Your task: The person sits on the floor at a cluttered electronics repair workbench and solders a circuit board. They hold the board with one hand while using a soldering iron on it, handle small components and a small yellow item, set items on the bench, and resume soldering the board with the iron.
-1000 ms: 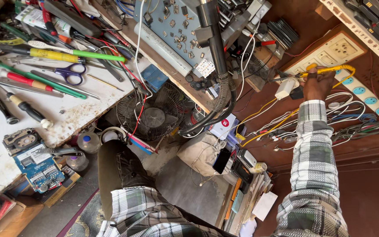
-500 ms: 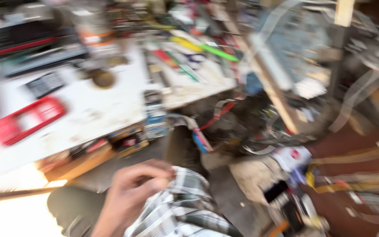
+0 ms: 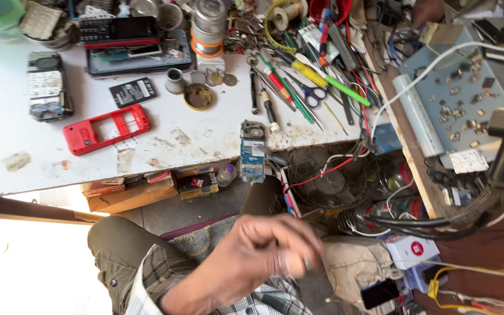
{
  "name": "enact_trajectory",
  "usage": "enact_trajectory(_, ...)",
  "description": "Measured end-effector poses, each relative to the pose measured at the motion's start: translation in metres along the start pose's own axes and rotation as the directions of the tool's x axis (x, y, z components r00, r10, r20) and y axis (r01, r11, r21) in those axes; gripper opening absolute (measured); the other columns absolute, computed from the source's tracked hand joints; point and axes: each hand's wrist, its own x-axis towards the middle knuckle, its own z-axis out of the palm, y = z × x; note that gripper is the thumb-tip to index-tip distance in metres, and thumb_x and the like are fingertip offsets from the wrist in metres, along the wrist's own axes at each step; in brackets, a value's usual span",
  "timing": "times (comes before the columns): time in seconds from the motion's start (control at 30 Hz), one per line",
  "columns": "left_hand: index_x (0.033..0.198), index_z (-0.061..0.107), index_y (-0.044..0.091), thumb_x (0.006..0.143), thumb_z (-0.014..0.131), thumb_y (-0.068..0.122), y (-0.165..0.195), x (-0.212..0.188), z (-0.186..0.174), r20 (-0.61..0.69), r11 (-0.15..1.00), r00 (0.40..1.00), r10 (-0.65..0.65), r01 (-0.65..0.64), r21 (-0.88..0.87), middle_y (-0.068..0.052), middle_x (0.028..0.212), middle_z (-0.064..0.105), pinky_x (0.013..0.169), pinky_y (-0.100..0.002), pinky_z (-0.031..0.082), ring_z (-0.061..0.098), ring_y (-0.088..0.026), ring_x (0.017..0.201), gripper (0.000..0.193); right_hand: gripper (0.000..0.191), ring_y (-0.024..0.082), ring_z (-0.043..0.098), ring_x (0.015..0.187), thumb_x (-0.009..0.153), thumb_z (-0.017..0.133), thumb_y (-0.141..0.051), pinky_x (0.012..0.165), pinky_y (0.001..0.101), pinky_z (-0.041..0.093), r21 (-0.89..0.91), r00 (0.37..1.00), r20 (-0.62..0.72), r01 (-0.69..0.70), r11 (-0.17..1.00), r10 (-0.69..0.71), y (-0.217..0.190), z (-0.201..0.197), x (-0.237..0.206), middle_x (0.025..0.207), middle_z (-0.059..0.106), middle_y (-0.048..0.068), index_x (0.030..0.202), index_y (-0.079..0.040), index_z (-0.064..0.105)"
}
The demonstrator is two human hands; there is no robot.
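White bench (image 3: 24, 186) fills the top left; its front edge runs over the person's lap, w/ bare room only at the near-left part. Right side is packed: fan (image 3: 329, 181), cables, blue board (image 3: 456, 99). One hand (image 3: 263, 256), blurred, low centre above the knee, well below the bench edge; which hand, can't tell. Fingers curled loosely together; whether they hold anything, can't tell. Nearest bench item: small blue circuit board (image 3: 252, 153) overhanging the edge.

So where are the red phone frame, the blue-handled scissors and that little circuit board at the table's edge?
red phone frame (image 3: 107, 129), head view, on its middle bar.
blue-handled scissors (image 3: 312, 94), head view, on a handle loop.
circuit board (image 3: 252, 153), head view, on its blue middle.
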Motion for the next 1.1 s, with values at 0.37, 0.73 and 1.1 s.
enact_trajectory(0.37, 0.113, 0.072, 0.005, 0.098, 0.069, 0.009, -0.046, 0.013, -0.035, -0.204, 0.875, 0.969, -0.138, 0.023, -0.483, -0.007, 0.103, 0.074, 0.092, -0.035, 0.055, 0.07, -0.016, 0.097, 0.016, 0.032, 0.026, 0.076, 0.106, 0.087, 0.082, -0.002, 0.088, 0.0347, 0.067, 0.39, 0.581, 0.761, -0.051, 0.919, -0.291, -0.14, 0.1, -0.046, 0.115, 0.07, 0.013, 0.115, -0.008, 0.07)
enact_trajectory(0.73, 0.122, 0.068, 0.006, 0.097, 0.069, 0.011, -0.049, 0.024, -0.048, -0.225, 0.9, 0.964, -0.143, 0.032, -0.434, -0.008, 0.106, 0.072, 0.088, -0.033, 0.055, 0.07, -0.016, 0.098, 0.025, 0.022, 0.024, 0.075, 0.102, 0.087, 0.077, -0.003, 0.085, 0.0342, 0.065, 0.413, 0.463, 0.805, 0.009, 0.911, -0.37, -0.135, 0.116, -0.027, 0.114, 0.071, 0.011, 0.109, -0.009, 0.073)
enact_trajectory(1.1, 0.131, 0.066, 0.0, 0.089, 0.079, 0.009, -0.017, -0.029, -0.064, -0.339, 0.919, 0.925, 0.17, -0.025, 0.393, -0.004, 0.108, 0.069, 0.086, -0.026, 0.054, 0.063, -0.01, 0.097, 0.045, 0.009, 0.026, 0.071, 0.092, 0.092, 0.077, -0.01, 0.077, 0.0405, 0.056, 0.107, 0.257, 0.958, 0.083, 0.991, -0.125, -0.077, 0.224, -0.018, 0.105, 0.07, 0.009, 0.101, -0.007, 0.078)
